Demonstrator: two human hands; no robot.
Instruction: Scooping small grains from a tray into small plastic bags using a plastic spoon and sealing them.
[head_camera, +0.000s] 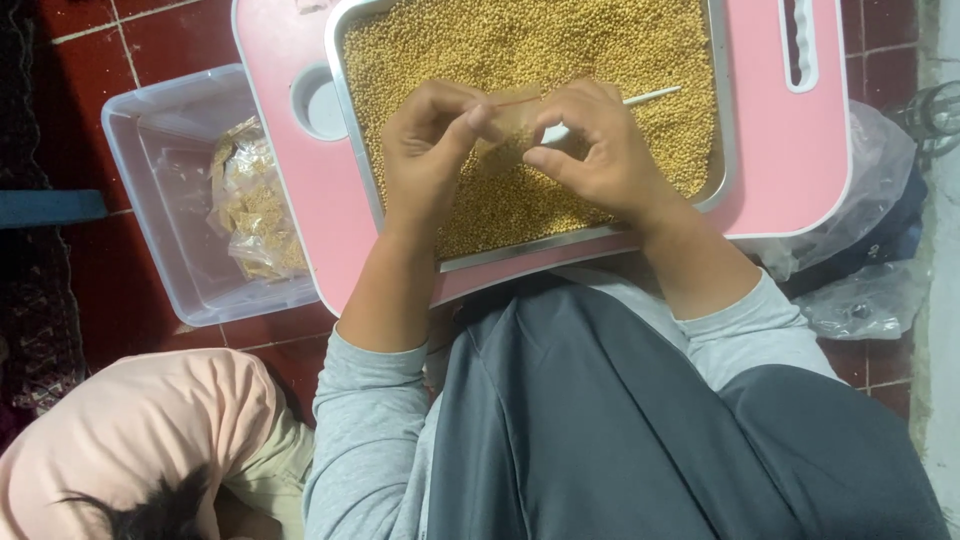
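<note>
Our grey lap low in frame, our left hand (430, 140) and right hand (590, 150) pinching a small clear packet (508, 128) at centre, above a metal tray (345, 130) of yellow grain (520, 40), pink table (780, 150) beneath, clear bin (150, 200) of filled bags (255, 200) at left.

A metal tray (722, 150) of grain (600, 45) is sitting on a lap table (790, 180) at upper centre. A plastic tub (150, 200) is lying to its left, holding filled bags (255, 205). Crumpled plastic bags (865, 300) are lying at right. Another person (130, 440) is crouching at lower left.
</note>
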